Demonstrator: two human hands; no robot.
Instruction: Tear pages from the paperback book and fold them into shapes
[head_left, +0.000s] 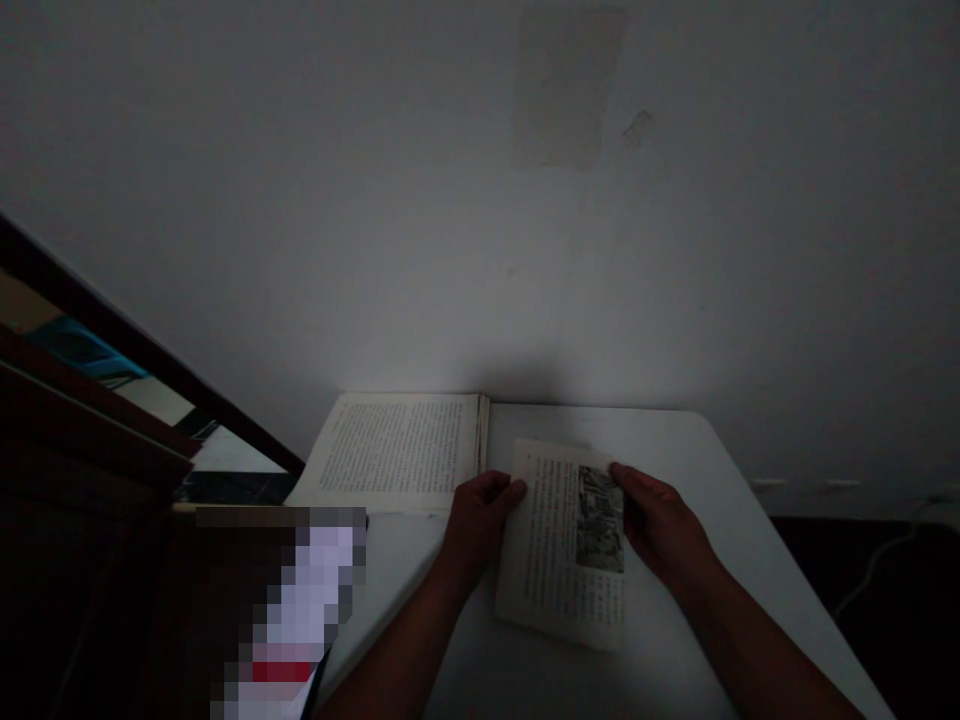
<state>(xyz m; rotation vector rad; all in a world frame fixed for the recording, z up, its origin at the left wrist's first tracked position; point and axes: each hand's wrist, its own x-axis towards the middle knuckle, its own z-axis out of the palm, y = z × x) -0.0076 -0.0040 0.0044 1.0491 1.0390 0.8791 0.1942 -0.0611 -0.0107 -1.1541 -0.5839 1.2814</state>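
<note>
Between my two hands is a printed page (551,540) with columns of text and a dark picture at its upper right; whether it is one sheet or several I cannot tell. My left hand (480,515) pinches its left edge, thumb on top. On the opposite side, my right hand (660,515) grips the upper right edge with thumb and fingers closed. The page is tilted a little, above the white table (667,440). Left of it, a stack of printed pages (397,445) lies flat by the wall, its top sheet full of text.
A pale wall (375,220) rises directly behind the table. At the left stand dark wooden furniture (90,450) and a blurred-out light object (315,590) beside the table edge. A pale cable (874,570) hangs at the right.
</note>
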